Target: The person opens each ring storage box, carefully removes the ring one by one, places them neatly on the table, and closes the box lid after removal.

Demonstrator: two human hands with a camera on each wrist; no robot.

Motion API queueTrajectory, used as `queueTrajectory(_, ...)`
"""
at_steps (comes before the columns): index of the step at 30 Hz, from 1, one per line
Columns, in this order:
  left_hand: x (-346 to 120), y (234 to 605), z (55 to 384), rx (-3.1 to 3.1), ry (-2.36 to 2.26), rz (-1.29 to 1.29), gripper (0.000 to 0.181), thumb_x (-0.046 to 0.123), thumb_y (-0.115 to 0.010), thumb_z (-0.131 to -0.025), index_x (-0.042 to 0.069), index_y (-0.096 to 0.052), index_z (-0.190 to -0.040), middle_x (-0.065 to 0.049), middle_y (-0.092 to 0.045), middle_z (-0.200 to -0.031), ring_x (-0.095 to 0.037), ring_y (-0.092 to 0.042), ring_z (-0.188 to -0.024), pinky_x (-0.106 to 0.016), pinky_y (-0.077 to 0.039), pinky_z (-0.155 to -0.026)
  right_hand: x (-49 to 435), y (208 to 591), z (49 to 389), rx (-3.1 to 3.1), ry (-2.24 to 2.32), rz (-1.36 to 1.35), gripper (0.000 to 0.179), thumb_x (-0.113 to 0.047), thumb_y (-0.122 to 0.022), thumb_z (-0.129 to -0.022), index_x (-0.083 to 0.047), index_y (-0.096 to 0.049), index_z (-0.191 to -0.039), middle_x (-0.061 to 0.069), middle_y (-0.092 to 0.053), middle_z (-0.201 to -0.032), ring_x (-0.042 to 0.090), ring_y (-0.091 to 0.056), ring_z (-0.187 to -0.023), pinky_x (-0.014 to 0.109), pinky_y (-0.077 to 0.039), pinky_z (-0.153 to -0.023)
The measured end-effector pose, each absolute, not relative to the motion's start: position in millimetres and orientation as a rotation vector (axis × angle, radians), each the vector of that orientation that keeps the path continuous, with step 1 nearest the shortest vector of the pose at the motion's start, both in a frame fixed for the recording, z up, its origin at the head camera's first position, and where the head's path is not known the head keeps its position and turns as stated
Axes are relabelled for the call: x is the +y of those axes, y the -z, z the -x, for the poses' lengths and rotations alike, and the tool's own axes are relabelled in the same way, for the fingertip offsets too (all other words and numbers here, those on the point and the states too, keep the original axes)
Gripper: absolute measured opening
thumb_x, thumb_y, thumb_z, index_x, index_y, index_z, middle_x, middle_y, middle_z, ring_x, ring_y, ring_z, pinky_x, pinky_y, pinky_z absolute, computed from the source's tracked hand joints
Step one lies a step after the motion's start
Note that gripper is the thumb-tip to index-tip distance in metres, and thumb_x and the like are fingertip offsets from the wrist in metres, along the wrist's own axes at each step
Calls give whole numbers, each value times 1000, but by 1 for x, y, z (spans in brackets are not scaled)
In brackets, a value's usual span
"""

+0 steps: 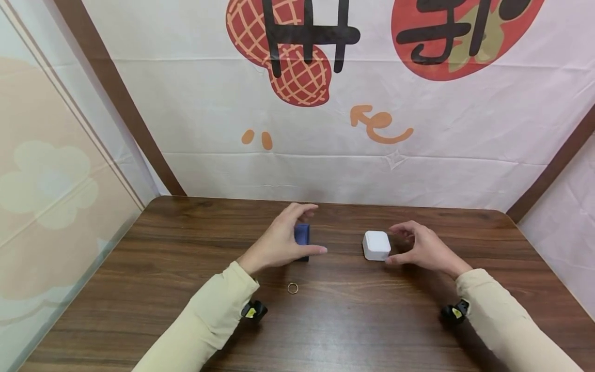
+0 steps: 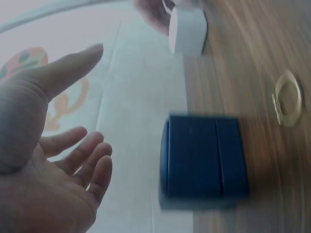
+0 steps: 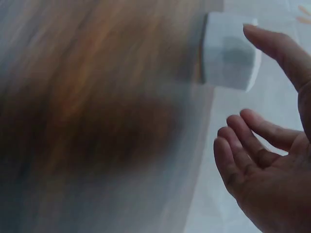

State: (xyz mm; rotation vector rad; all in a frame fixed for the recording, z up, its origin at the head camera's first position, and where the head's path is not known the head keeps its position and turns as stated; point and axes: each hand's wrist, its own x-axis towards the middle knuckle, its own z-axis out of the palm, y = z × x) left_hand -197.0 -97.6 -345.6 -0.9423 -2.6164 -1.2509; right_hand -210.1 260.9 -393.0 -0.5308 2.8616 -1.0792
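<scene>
A dark blue box (image 1: 302,235) stands on the table, partly hidden in the head view behind my left hand (image 1: 284,238). That hand hovers over it with thumb and fingers spread wide; in the left wrist view the blue box (image 2: 204,160) sits apart from the fingertips. To the right is a small white box (image 1: 376,245) with rounded corners. My right hand (image 1: 420,248) is beside its right side, thumb and fingers parted and the thumb tip close to the box. A gold ring (image 1: 292,288) lies on the table nearer to me than the blue box.
The brown wood-grain table (image 1: 353,320) runs back to a white printed cloth (image 1: 195,119) hanging behind it. Another cloth (image 1: 56,196) hangs along the left side. Both wrists wear black camera straps.
</scene>
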Motion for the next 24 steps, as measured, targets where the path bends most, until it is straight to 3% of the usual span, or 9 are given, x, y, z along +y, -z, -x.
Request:
queueTrajectory(10, -56, 350, 195, -2701, 1243, 995, 81, 28, -90, -79, 3, -50, -144, -8, -55, -126, -25, -53, -114, -38, -46, -97, 263, 406, 222, 2789, 1044, 624, 71, -30, -97, -66, 2, -65, -120, 6, -63, -102, 21, -56, -91, 32, -48, -78)
queueTrajectory(17, -37, 358, 197, -2748, 1260, 969, 77, 28, -89, -80, 3, -52, -142, -7, -56, -124, -29, -54, -115, -38, -46, -97, 255, 408, 229, 2820, 984, 698, 56, -29, -97, -66, -5, -73, -109, 2, -57, -92, 19, -51, -85, 31, -42, -74)
queueTrajectory(24, -20, 367, 201, -2806, 1218, 894, 74, 27, -90, -79, 2, -55, -139, -9, -60, -123, -27, -57, -114, -36, -47, -97, 253, 408, 232, 2832, 953, 775, 45, -24, -94, -72, -5, -73, -107, -2, -57, -92, 17, -53, -82, 31, -44, -73)
